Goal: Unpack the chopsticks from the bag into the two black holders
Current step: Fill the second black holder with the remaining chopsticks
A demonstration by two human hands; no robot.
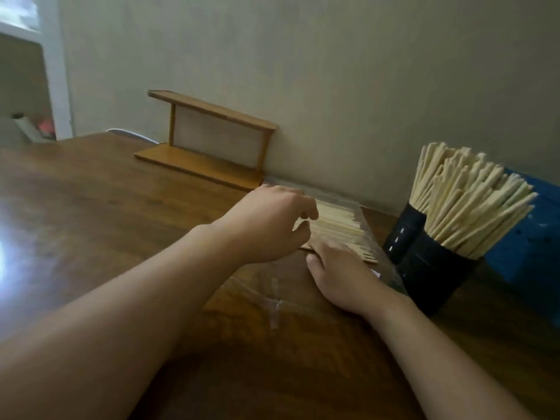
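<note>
A clear plastic bag [368, 225] lies flat on the wooden table [121, 213], with a layer of pale chopsticks [339, 225] inside it. My left hand [272, 219] hovers over the bag's left side, its fingers curled down and pinching the plastic. My right hand [336, 271] reaches in from the near end, fingers stretched forward onto the near ends of the chopsticks, thumb spread to the left. Two black holders stand at the right, one behind [401, 234] and one in front [436, 280]. Both are packed with upright chopsticks [472, 204] that fan outward.
A small two-level wooden shelf [206, 140] stands against the wall behind the bag. A blue perforated box [539, 237] sits behind the holders. The bag's taped near flap [274, 304] lies spread on the table between my forearms.
</note>
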